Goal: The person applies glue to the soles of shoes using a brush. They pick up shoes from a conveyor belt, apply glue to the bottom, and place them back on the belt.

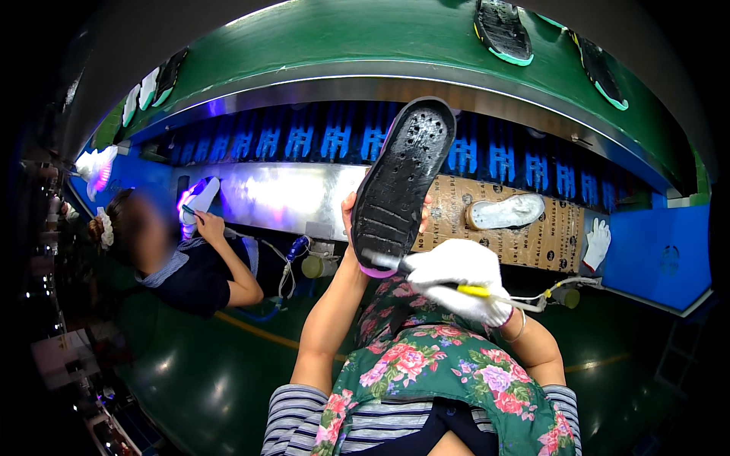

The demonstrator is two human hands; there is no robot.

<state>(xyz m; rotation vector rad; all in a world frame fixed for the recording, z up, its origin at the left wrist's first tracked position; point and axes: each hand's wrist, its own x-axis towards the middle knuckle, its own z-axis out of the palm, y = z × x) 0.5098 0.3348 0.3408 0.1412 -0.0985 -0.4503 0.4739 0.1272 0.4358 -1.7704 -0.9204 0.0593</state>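
A black shoe sole (399, 175) with small holes and grooves is held upright, its purple-edged end lowest. My bare left hand (350, 219) grips it from behind, with thumb and fingertips showing at its two sides; the palm is hidden. My right hand (458, 275), in a white glove, is closed around a brush (389, 261) with pale bristles. The bristles lie against the sole near its lower end and look blurred. Something yellow shows beside the gloved fingers; I cannot tell if it belongs to the brush.
A patterned cardboard sheet (566, 235) carries a whitish shoe part (509, 211); a white glove (598, 245) lies to its right. Beyond are dark strips lit blue (334, 140) and a green conveyor (342, 38) bearing soles. At left, a co-worker (190, 266) handles a white sole (201, 199).
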